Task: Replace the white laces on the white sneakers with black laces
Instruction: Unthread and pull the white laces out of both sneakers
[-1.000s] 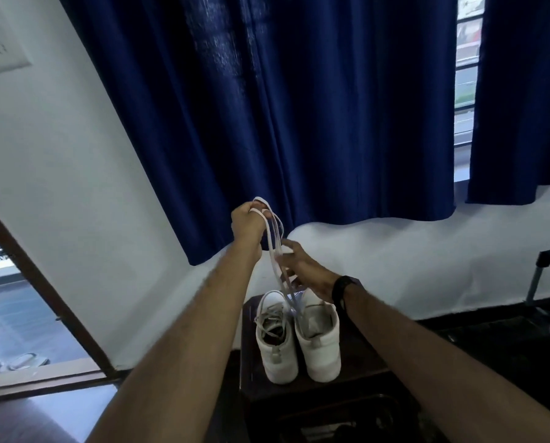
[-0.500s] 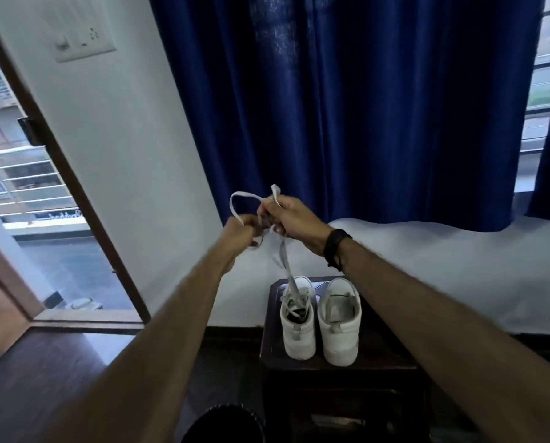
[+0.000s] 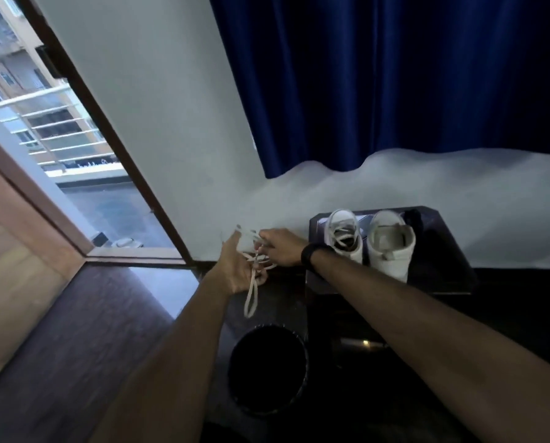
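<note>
Clearly limp and featherweight, prone to tangling: white lace bunched between left hand and right hand, both curled round it above dark bin, left of sneakers; best pinched near bundle's middle.

A room in a home: dark blue curtains hang against a white wall, an open wooden door leads onto a railed balcony, and the floor is dark wood.
</note>
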Action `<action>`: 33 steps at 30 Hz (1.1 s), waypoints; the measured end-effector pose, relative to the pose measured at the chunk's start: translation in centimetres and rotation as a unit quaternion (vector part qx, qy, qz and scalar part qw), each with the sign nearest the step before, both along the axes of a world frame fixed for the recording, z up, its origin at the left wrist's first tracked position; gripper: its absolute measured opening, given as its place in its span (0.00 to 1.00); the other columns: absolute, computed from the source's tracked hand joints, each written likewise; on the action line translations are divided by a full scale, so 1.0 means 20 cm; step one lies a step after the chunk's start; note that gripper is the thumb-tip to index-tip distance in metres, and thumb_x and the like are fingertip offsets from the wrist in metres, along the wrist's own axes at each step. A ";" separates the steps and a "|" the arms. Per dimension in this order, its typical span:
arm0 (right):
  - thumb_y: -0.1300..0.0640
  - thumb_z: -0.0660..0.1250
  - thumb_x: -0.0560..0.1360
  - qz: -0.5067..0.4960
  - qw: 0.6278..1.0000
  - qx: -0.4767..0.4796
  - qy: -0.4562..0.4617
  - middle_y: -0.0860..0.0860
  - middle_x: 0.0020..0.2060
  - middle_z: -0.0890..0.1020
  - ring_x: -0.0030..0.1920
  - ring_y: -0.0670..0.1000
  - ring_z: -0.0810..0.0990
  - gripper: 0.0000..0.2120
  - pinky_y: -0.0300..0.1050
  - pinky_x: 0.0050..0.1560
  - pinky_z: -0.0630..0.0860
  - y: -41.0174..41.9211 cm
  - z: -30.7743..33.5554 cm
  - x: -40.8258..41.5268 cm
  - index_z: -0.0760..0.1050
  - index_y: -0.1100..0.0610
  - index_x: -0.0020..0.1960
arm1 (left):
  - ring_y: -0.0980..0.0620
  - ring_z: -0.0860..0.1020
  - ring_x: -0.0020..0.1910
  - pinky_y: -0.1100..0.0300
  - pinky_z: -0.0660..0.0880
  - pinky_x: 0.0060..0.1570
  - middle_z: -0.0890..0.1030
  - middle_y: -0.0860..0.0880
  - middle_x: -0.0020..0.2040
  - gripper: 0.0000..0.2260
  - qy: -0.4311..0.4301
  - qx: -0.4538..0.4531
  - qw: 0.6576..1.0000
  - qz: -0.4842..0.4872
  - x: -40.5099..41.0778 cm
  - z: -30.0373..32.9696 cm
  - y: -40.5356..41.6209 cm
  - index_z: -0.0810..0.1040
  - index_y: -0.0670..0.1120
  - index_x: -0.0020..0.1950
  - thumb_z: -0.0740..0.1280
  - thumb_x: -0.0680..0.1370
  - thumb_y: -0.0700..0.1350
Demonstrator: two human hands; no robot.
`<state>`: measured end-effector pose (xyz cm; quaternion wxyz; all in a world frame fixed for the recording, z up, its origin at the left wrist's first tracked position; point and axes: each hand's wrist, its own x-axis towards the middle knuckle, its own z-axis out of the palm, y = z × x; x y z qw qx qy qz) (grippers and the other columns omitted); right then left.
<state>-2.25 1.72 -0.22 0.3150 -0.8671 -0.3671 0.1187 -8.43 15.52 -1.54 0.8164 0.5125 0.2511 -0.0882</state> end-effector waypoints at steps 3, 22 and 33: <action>0.57 0.64 0.78 0.030 0.998 -0.046 -0.018 0.60 0.54 0.77 0.55 0.58 0.75 0.08 0.47 0.53 0.70 0.12 -0.23 -0.05 0.75 0.61 0.54 | 0.54 0.71 0.22 0.65 0.68 0.23 0.74 0.48 0.29 0.11 0.069 0.135 0.986 0.063 0.05 -0.30 0.14 0.78 0.41 0.47 0.66 0.76 0.49; 0.60 0.63 0.76 0.034 0.949 -0.272 0.153 0.57 0.60 0.78 0.59 0.59 0.77 0.15 0.53 0.56 0.77 0.36 -1.13 -0.12 0.75 0.56 0.62 | 0.40 0.79 0.56 0.49 0.78 0.51 0.77 0.37 0.59 0.15 0.287 0.148 0.931 0.168 -0.08 -1.24 0.21 0.73 0.33 0.63 0.66 0.78 0.38; 0.61 0.64 0.74 -0.060 0.997 -0.011 -0.038 0.55 0.53 0.81 0.54 0.56 0.79 0.12 0.47 0.54 0.76 -0.04 -0.31 0.09 0.77 0.56 0.57 | 0.45 0.80 0.48 0.55 0.77 0.49 0.83 0.41 0.48 0.11 0.029 0.341 0.923 0.173 0.24 -0.57 -0.17 0.83 0.41 0.54 0.68 0.77 0.45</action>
